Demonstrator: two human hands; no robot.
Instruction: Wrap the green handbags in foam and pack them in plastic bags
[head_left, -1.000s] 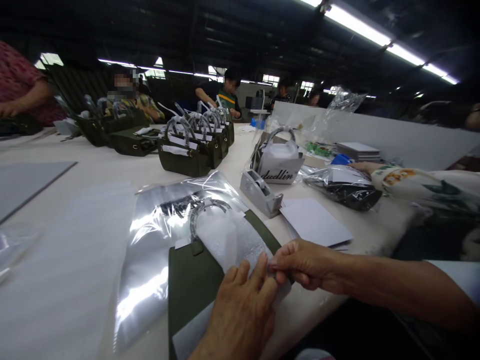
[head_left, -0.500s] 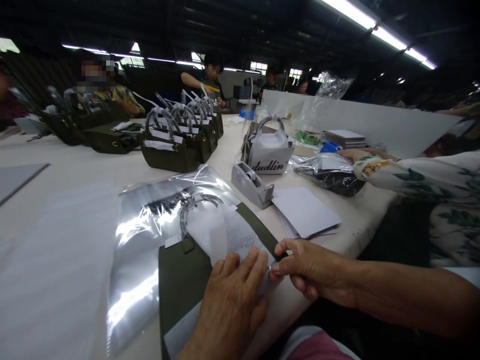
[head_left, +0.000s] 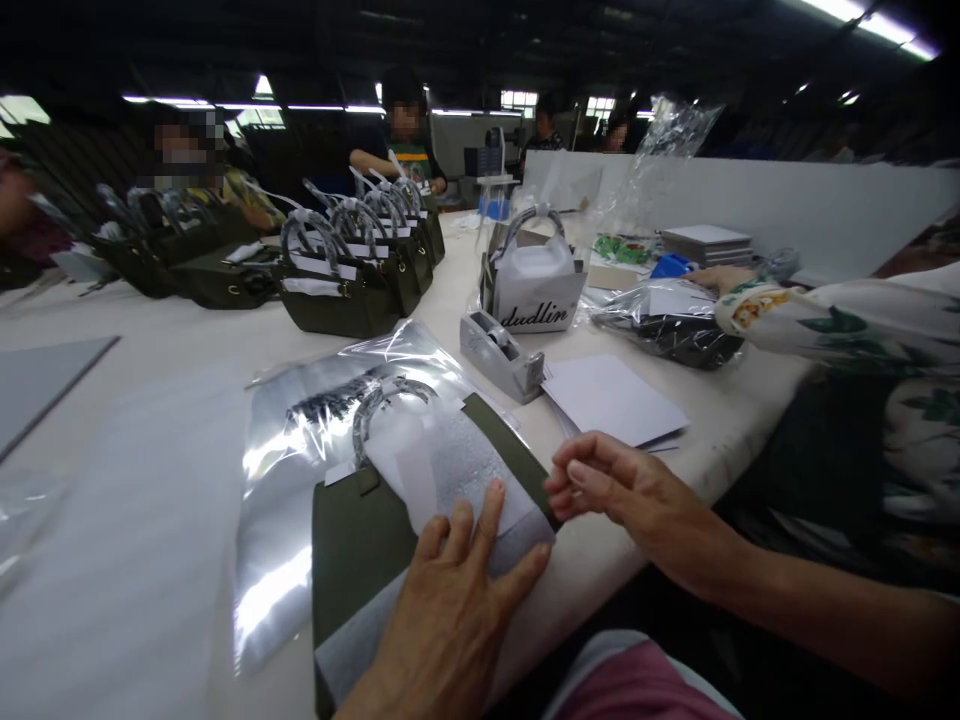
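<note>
A dark green handbag (head_left: pixel 352 545) lies flat before me, its looped handle (head_left: pixel 361 415) wrapped in clear film. Thin white wrapping sheet (head_left: pixel 484 460) covers part of it. My left hand (head_left: pixel 442 620) rests on that sheet with its fingers spread. Just off the bag's right corner is my right hand (head_left: pixel 637 500), fingers curled in with the thumb against them; whatever is between them, if anything, is hidden. Under the handbag spreads a clear plastic bag (head_left: pixel 274 570). A grey tape dispenser (head_left: pixel 499 360) stands behind, beside a stack of white cards (head_left: pixel 615 395).
Several green handbags (head_left: pixel 337 300) stand in a row at the back left. A wrapped bag with "dudlin" lettering (head_left: pixel 536 305) is behind the dispenser. At right, a co-worker's hand (head_left: pixel 720 278) touches a plastic-covered dark bag (head_left: pixel 667 325). White sheets (head_left: pixel 135 520) lie at left.
My right hand has come away from the sheet's edge and risen slightly. My left hand has spread its fingers and thumb on the sheet. The view has shifted a little.
</note>
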